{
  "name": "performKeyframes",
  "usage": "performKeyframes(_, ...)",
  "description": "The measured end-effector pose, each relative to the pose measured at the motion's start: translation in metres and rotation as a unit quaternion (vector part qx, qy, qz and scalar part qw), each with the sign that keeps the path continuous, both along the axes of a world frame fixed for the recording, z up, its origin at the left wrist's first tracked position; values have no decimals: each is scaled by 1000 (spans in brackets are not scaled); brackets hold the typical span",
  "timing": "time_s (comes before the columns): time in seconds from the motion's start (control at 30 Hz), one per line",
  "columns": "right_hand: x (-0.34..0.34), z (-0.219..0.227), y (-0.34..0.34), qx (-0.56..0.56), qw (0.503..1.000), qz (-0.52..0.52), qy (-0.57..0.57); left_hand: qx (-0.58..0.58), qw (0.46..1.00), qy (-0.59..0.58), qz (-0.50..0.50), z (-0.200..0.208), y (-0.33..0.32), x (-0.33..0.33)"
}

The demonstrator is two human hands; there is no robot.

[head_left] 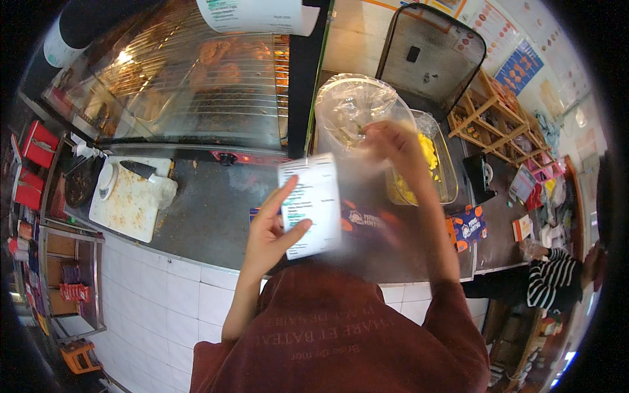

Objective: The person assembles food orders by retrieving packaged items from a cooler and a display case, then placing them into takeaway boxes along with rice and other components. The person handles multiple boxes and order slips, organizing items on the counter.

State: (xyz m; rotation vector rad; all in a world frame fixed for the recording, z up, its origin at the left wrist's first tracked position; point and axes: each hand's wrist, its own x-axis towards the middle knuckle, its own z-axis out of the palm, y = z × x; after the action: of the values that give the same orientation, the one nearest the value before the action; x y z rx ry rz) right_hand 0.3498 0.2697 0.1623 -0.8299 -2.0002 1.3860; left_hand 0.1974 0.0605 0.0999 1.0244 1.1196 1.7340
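The left hand pinches a paper slip between thumb and fingers at mid-counter. At one o'clock from it, the right hand, blurred, seems closed on the rim of a clear plastic bag; it looks almost empty, so filling seems barely begun. Just beside, at three o'clock, a clear tub holds yellow food.

White-tiled counter front, wooden shelves

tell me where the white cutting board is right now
In the head view the white cutting board lies on the dark counter at the person's left, below the glass warming cabinet, well left of the left hand.
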Motion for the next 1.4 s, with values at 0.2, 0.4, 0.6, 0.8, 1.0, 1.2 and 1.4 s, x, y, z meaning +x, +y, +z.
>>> performKeyframes(0.2, -25, -52, 172, -29, 919, 249, -305, 5, 996, -34, 81, -12, 6, -36)
performKeyframes(0.4, -69, -188, 199, 174, 758, 367, -510, 0, 995, -72, 74, -14, 4, -41)
performKeyframes(0.6, -73, -197, 171, 469, 693, 367, -406, 8, 995, -65, 70, -17, -2, -42)
performKeyframes(0.8, -61, -145, 173, 338, 859, 234, -306, -9, 996, -26, 80, -17, 0, -34)
performKeyframes(1.0, -7, -110, 157, 228, 964, 62, -118, 19, 977, 148, 151, -23, 24, -7)
performKeyframes(1.2, 6, -109, 127, 9, 996, 4, 84, 37, 833, 553, 12, -56, 52, 41)
performKeyframes(1.4, 24, -102, 118, -67, 977, -40, 198, 87, 606, 786, -87, -115, 83, 85)
